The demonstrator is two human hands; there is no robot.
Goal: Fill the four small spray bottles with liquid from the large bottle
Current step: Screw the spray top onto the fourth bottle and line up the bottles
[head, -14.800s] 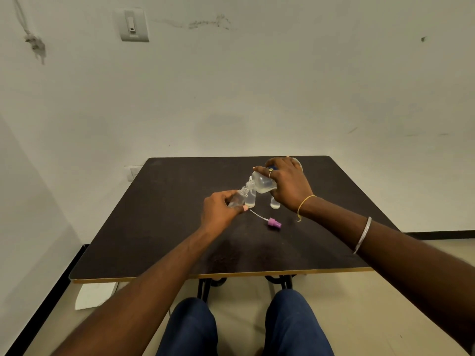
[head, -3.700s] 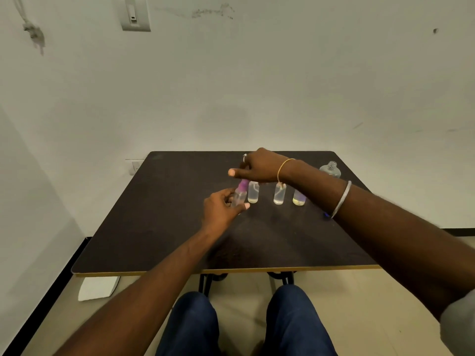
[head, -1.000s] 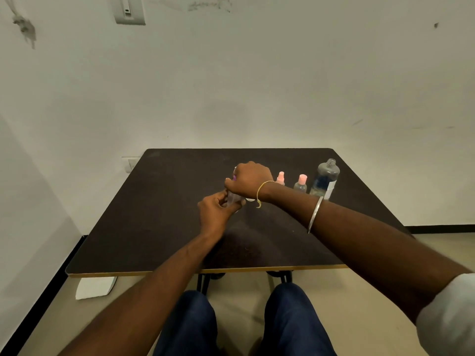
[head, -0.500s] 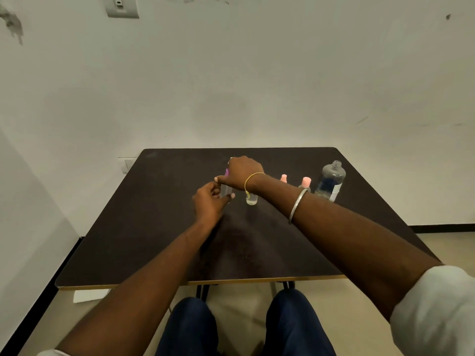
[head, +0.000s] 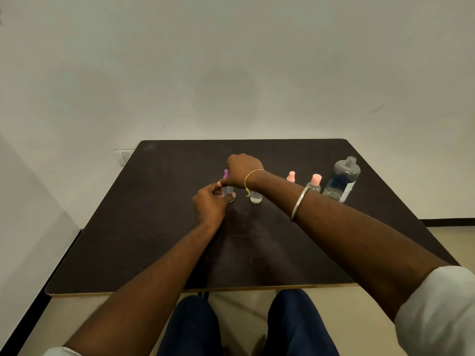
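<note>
Purple bottle [head: 227, 191]: small, clear, upright on the table [head: 159, 227], just past centre toward 12 o'clock, purple cap showing at its top.
Left hand [head: 209, 204]: fingers curled round the bottle's lower body, gripping from 7 o'clock.
Right hand [head: 244, 170]: over the bottle from above, fingers closed on the cap.
Clear bottle [head: 256, 198]: just beside at 3 o'clock, a little liquid in it, top hidden behind the right wrist.
First pink bottle [head: 291, 176] and second pink bottle [head: 315, 184]: capped, farther along at 3 o'clock.
Large bottle [head: 341, 179]: last in the row at 3 o'clock, upright, neck uncapped, partly full, near the table's right edge.
</note>
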